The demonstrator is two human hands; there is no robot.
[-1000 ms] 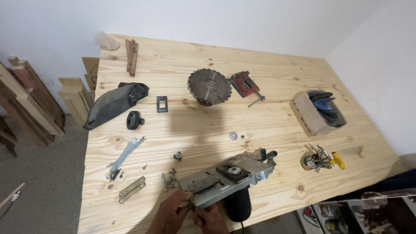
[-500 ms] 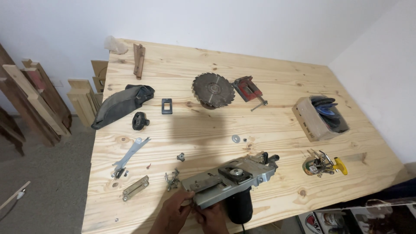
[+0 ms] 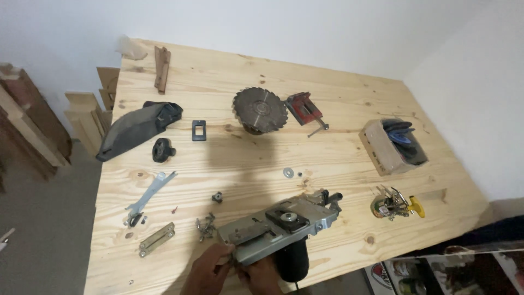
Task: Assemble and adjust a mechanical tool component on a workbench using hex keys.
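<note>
At the near edge of the pine table (image 3: 349,109), the left hand (image 3: 206,271) and the right hand (image 3: 262,277) met at the near end of a grey circular saw body (image 3: 278,224), fingers closed on its metal base plate. Just beyond the left fingers lay a cluster of screws (image 3: 205,226) and, farther left, a small hinge plate (image 3: 156,239) and a flat wrench (image 3: 150,191). Well beyond the fingers rested a toothed saw blade (image 3: 260,109), with a black blade guard (image 3: 136,128) off to the far left.

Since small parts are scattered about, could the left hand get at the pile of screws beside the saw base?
Probably yes: the left hand grips the saw base, and the screws lie just beyond, unobstructed.
</note>
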